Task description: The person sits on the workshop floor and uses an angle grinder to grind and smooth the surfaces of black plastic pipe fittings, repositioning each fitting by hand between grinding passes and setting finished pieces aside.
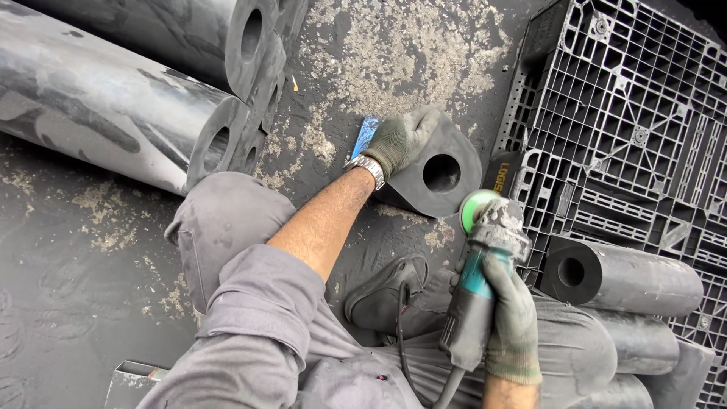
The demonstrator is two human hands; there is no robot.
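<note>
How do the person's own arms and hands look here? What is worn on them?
Both hands wear dusty grey-green knitted work gloves: the left hand and the right hand. A silver metal-link wristwatch sits at the left wrist. The grey fabric sleeve on the left arm is rolled up above the elbow, leaving the forearm bare. The right glove ends in a ribbed cuff; that sleeve is out of view.
</note>
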